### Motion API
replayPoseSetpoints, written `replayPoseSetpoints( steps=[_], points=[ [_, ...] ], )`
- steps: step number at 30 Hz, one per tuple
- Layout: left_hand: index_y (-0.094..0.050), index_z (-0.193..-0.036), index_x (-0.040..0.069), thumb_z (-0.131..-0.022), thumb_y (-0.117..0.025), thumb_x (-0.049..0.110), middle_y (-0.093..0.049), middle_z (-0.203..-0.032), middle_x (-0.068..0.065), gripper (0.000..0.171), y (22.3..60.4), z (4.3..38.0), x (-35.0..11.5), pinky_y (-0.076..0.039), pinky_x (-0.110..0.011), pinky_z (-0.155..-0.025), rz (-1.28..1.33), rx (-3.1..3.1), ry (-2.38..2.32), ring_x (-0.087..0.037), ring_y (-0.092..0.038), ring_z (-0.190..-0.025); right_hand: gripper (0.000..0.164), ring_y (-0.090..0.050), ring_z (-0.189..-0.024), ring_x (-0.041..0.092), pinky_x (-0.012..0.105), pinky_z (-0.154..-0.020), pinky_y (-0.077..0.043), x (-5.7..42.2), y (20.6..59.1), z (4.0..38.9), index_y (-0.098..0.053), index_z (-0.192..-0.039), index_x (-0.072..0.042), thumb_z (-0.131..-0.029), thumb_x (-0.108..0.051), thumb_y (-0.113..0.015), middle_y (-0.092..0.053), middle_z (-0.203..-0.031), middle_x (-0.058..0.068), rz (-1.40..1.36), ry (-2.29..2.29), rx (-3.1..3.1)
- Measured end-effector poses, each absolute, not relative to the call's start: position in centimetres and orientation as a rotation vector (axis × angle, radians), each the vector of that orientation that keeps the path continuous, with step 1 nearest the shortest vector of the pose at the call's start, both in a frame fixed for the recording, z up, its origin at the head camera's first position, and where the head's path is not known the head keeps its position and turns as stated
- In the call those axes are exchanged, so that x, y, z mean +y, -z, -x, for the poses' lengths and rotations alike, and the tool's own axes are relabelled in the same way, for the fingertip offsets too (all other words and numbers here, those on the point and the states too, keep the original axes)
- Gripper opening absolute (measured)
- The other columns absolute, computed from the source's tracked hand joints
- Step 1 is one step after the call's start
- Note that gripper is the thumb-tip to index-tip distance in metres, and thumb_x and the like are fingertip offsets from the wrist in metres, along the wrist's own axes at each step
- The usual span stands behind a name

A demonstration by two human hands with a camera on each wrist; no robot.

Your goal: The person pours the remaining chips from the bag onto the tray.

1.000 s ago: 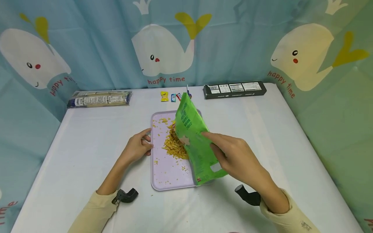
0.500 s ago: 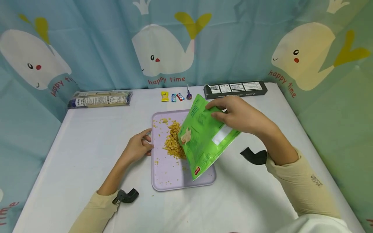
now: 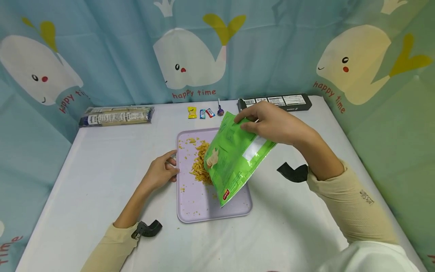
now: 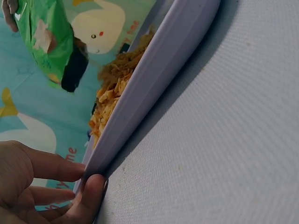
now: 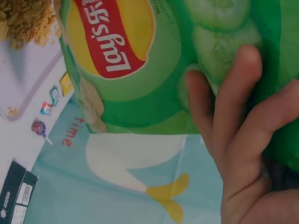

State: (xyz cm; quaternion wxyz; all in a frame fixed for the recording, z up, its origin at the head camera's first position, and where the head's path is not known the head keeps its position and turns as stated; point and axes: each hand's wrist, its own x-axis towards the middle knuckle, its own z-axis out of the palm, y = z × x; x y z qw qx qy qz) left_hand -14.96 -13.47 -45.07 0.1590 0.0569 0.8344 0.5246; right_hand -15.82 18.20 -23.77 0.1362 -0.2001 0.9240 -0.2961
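My right hand (image 3: 272, 122) grips a green Lay's chip bag (image 3: 234, 155) by its upper part. The bag hangs tilted over the lilac tray (image 3: 214, 211), its dark opening facing down toward the tray in the left wrist view. Cucumber slices are printed on the front of the bag (image 5: 173, 93), where my fingers spread in the right wrist view. A heap of broken yellow chips (image 3: 200, 166) lies on the tray, partly hidden behind the bag. My left hand (image 3: 159, 172) pinches the tray's left rim between thumb and fingers, closer up in the left wrist view (image 4: 51, 186).
Beyond the tray lie a yellow-wrapped candy (image 3: 192, 112), two small wrapped candies (image 3: 210, 113) and a lollipop (image 3: 220, 111). A long black box (image 3: 289, 102) is at back right, a clear-wrapped noodle pack (image 3: 117, 115) at back left. A whale-print curtain (image 3: 125, 49) surrounds the table.
My right hand has risen away from me with the chip bag, then shifted slightly left in the last half second. The bag has turned and uncovered the lollipop. The left hand stays put.
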Motion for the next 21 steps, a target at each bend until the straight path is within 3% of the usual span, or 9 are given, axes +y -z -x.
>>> replayPoseSetpoints(
  steps=[5, 9, 13, 18, 21],
  points=[
    [-0.032, -0.143, 0.009, -0.082, -0.061, 0.001, -0.052, -0.102, -0.013, 0.068, 45.1, 15.0, -13.5, -0.056, -0.033, -0.057, -0.161, 2.384, -1.498, -0.022, -0.063, -0.062, 0.024, -0.047, -0.078, 0.017, 0.032, -0.066, -0.041, 18.1, 23.8, 15.6, -0.066, -0.111, -0.010, -0.089, -0.007, -0.055, -0.060, -0.091, 0.003, 0.627, 0.828, 2.694],
    [-0.032, -0.143, 0.010, -0.083, -0.062, 0.000, -0.052, -0.102, -0.013, 0.068, 45.1, 15.0, -13.6, -0.056, -0.033, -0.057, -0.152, 2.380, -1.507, -0.023, -0.063, -0.062, 0.022, -0.044, -0.069, 0.016, 0.030, -0.061, -0.039, 18.0, 23.8, 15.4, -0.067, -0.108, -0.010, -0.088, -0.007, -0.057, -0.054, -0.073, 0.001, 0.687, 0.824, 2.722],
    [-0.032, -0.143, 0.010, -0.083, -0.062, 0.000, -0.052, -0.102, -0.013, 0.068, 45.1, 14.9, -13.5, -0.056, -0.033, -0.057, -0.146, 2.381, -1.503, -0.023, -0.063, -0.063, 0.020, -0.042, -0.066, 0.016, 0.030, -0.057, -0.038, 17.9, 24.0, 15.2, -0.068, -0.105, -0.011, -0.088, -0.007, -0.058, -0.050, -0.066, 0.002, 0.685, 0.847, 2.755],
    [-0.032, -0.143, 0.009, -0.082, -0.062, 0.001, -0.052, -0.103, -0.012, 0.068, 45.0, 14.9, -13.5, -0.056, -0.032, -0.057, -0.150, 2.388, -1.492, -0.022, -0.063, -0.063, 0.020, -0.045, -0.072, 0.017, 0.031, -0.061, -0.039, 18.0, 24.7, 14.9, -0.067, -0.106, -0.014, -0.088, -0.009, -0.060, -0.058, -0.078, 0.002, 0.648, 0.885, 2.760],
    [-0.032, -0.143, 0.009, -0.082, -0.062, 0.001, -0.053, -0.102, -0.013, 0.068, 45.0, 14.9, -13.5, -0.056, -0.032, -0.057, -0.155, 2.388, -1.493, -0.022, -0.063, -0.062, 0.027, -0.049, -0.082, 0.016, 0.031, -0.071, -0.041, 18.2, 25.1, 14.7, -0.064, -0.112, -0.012, -0.086, -0.008, -0.063, -0.061, -0.097, 0.001, 0.649, 0.895, 2.745]
  ],
)
